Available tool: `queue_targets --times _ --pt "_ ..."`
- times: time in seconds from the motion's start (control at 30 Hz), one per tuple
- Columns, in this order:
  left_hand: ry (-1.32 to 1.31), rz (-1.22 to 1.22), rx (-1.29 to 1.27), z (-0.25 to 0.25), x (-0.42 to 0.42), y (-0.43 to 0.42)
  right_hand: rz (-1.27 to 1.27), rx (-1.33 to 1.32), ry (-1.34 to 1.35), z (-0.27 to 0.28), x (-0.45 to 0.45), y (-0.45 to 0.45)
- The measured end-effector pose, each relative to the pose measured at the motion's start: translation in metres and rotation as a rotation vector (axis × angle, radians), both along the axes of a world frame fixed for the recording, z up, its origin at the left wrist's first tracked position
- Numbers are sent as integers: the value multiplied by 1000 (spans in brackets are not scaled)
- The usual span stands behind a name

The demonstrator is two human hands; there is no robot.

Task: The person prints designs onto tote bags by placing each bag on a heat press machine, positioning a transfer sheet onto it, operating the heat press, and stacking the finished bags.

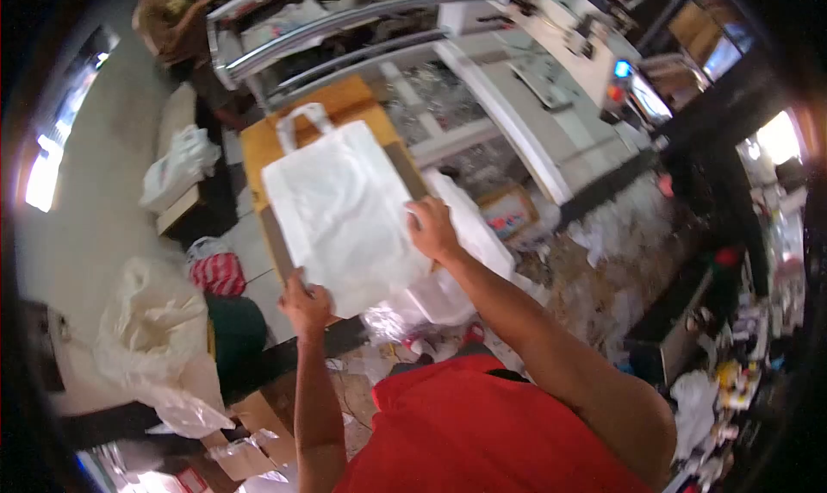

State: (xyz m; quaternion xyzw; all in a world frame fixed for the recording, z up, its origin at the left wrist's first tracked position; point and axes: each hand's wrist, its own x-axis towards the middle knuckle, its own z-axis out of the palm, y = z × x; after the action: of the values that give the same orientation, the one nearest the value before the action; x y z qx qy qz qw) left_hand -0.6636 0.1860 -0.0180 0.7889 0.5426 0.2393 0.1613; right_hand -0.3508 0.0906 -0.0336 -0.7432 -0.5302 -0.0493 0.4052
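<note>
A flat white tote bag (345,209) lies over a wooden board (254,154), its looped handle pointing away from me. My left hand (306,305) is closed on the bag's near left edge. Along its right edge, my right hand (433,228) grips with bent fingers; the thumb side rests on the bag. More white bags or sheets (469,234) hang beside and below my right hand. Crumpled clear plastic (392,321) sits under the bag's near edge.
A metal-railed frame (362,15) stands beyond the board, with a person (177,19) at the far left. A pale bench (551,53) holds small tools. Left are a green bin (237,329) and a large plastic sack (151,321). Plastic scraps litter the floor (594,269).
</note>
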Motion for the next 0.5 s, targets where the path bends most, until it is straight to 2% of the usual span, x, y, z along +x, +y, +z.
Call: queue_targets --times 0.07,0.13,0.17,0.23,0.27,0.5 --pt "4 13 34 -5 8 -5 -13 5 -1 6 0 -7" --pt "28 150 238 -13 10 -8 -15 -43 61 15 -5 -6" --pt "30 167 249 -25 10 -5 3 -33 62 9 -2 -4" --pt "84 202 305 -41 3 -2 -3 106 24 -1 -1 2" --pt "66 233 126 -26 5 -5 -6 117 -3 -1 -3 5" --pt "-96 226 195 -19 2 -5 19 20 -10 4 -3 5"
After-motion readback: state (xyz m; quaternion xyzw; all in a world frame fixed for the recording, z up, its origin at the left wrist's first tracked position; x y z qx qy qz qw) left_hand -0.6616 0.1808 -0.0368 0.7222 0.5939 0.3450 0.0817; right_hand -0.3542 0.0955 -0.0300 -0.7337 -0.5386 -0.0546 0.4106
